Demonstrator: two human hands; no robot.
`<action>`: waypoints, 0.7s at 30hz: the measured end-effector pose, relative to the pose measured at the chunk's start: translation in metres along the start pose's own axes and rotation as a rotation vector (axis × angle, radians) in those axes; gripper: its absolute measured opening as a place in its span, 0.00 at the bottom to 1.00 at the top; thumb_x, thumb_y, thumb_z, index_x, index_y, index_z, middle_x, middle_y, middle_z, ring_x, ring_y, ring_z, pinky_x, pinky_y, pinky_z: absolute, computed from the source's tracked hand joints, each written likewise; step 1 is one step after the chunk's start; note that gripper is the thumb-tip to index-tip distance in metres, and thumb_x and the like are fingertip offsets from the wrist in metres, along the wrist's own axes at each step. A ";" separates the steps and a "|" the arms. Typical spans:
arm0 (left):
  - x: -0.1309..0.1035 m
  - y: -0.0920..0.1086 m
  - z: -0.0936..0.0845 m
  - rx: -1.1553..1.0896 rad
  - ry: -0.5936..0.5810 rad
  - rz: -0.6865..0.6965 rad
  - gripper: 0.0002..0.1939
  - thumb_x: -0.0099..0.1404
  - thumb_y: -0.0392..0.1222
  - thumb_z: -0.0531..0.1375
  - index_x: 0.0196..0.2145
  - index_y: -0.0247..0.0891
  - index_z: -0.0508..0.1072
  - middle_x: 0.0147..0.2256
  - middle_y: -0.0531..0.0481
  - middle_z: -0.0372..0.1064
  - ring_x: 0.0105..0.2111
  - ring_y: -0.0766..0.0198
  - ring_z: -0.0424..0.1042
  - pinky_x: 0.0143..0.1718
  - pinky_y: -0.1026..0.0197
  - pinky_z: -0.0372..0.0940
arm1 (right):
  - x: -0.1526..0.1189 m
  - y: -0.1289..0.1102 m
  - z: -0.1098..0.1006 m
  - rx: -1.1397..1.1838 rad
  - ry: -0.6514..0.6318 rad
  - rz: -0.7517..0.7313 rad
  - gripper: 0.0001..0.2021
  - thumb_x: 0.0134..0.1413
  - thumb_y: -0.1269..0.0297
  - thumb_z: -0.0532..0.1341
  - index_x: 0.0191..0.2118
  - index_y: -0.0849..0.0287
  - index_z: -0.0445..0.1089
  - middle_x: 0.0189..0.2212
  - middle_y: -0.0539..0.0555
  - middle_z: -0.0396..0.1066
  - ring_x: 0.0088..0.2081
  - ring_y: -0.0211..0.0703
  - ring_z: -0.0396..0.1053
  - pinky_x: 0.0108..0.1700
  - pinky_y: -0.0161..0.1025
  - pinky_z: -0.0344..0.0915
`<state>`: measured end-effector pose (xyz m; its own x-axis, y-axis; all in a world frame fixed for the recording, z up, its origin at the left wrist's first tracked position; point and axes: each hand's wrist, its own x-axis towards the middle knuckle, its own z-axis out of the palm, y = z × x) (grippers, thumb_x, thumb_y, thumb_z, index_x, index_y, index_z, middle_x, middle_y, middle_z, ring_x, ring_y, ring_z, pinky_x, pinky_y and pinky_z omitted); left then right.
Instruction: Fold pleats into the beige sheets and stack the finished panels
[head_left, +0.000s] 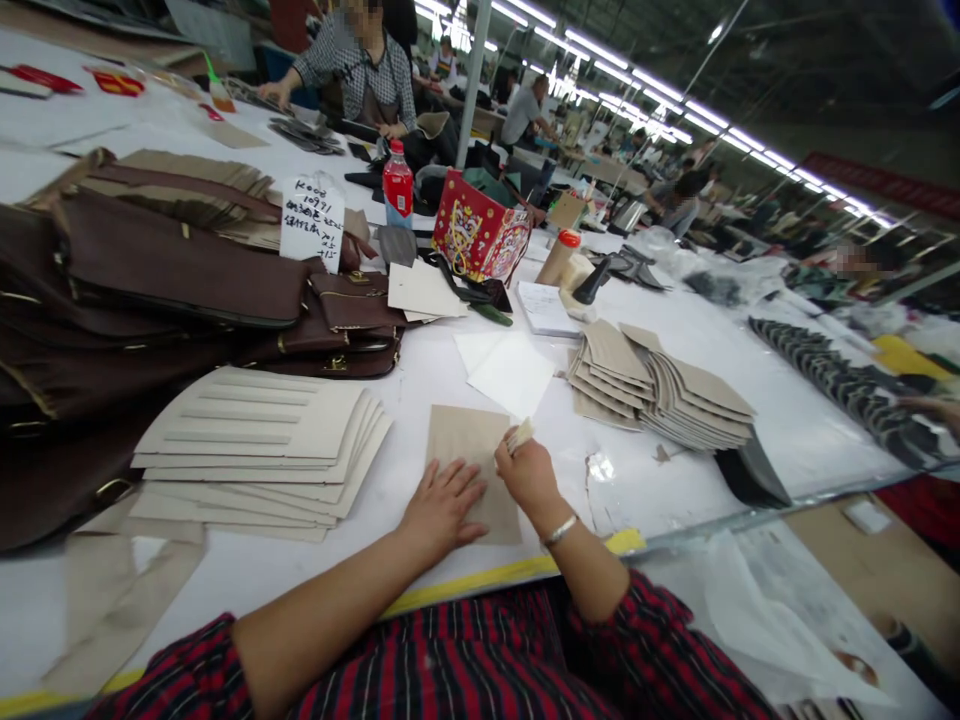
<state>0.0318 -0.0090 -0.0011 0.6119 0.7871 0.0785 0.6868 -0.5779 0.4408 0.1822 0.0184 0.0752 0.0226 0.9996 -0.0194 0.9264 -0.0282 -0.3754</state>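
A tan rectangular panel (469, 435) lies on the white table before me. My left hand (448, 505) rests flat on it with the fingers spread. Over the panel's upper right part, my right hand (530, 478) is closed around a small pale, cream-coloured piece (519, 436); its exact kind is too small to tell. White paper sheets (506, 372) lie just beyond the panel. To the left is a stack of pale panels with strips on top (255, 430). Fanned piles of tan pieces (660, 385) lie to the right.
Dark brown leather bags (180, 260) fill the left side, with a handwritten card (312, 222) on them. Toward the back stand a red-labelled bottle (398, 185) and a red patterned box (480, 225). A row of dark curved pieces (840, 390) lies at right. A co-worker (360, 75) sits across the table.
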 end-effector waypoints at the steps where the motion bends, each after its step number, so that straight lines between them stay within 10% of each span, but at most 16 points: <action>1: 0.000 0.000 -0.001 -0.008 0.001 -0.010 0.30 0.58 0.60 0.53 0.55 0.45 0.59 0.59 0.48 0.51 0.59 0.51 0.47 0.57 0.41 0.37 | -0.017 0.002 0.001 -0.010 -0.018 -0.012 0.13 0.55 0.65 0.48 0.33 0.64 0.68 0.18 0.54 0.70 0.25 0.40 0.69 0.28 0.32 0.61; 5: 0.000 -0.005 -0.012 -0.029 -0.055 0.013 0.32 0.56 0.58 0.56 0.56 0.41 0.58 0.60 0.44 0.47 0.59 0.52 0.46 0.57 0.43 0.38 | -0.043 0.010 0.003 0.023 -0.074 -0.050 0.14 0.57 0.64 0.47 0.34 0.62 0.67 0.20 0.54 0.71 0.26 0.40 0.70 0.27 0.31 0.60; 11: 0.000 -0.021 -0.024 -0.015 -0.167 0.131 0.37 0.54 0.58 0.57 0.57 0.43 0.54 0.60 0.45 0.46 0.59 0.54 0.46 0.57 0.49 0.41 | 0.032 -0.005 0.000 0.016 -0.012 0.048 0.17 0.57 0.62 0.46 0.31 0.64 0.69 0.18 0.55 0.70 0.24 0.39 0.70 0.27 0.30 0.61; 17: -0.006 -0.020 -0.017 0.031 -0.074 -0.015 0.42 0.50 0.63 0.58 0.58 0.40 0.55 0.61 0.42 0.42 0.60 0.49 0.44 0.57 0.47 0.40 | -0.042 0.007 0.005 0.266 -0.170 0.040 0.15 0.57 0.60 0.47 0.34 0.62 0.67 0.15 0.51 0.69 0.21 0.39 0.70 0.25 0.31 0.62; 21: -0.006 -0.020 -0.016 0.021 -0.067 -0.018 0.44 0.49 0.64 0.57 0.58 0.36 0.54 0.60 0.42 0.45 0.59 0.50 0.45 0.58 0.48 0.40 | 0.003 -0.001 0.013 0.313 -0.083 0.065 0.16 0.57 0.59 0.46 0.34 0.62 0.67 0.18 0.53 0.71 0.23 0.39 0.71 0.26 0.30 0.63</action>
<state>0.0077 0.0011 0.0035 0.6242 0.7812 0.0101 0.7052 -0.5689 0.4230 0.1767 0.0209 0.0635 0.0348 0.9918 -0.1233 0.7637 -0.1059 -0.6369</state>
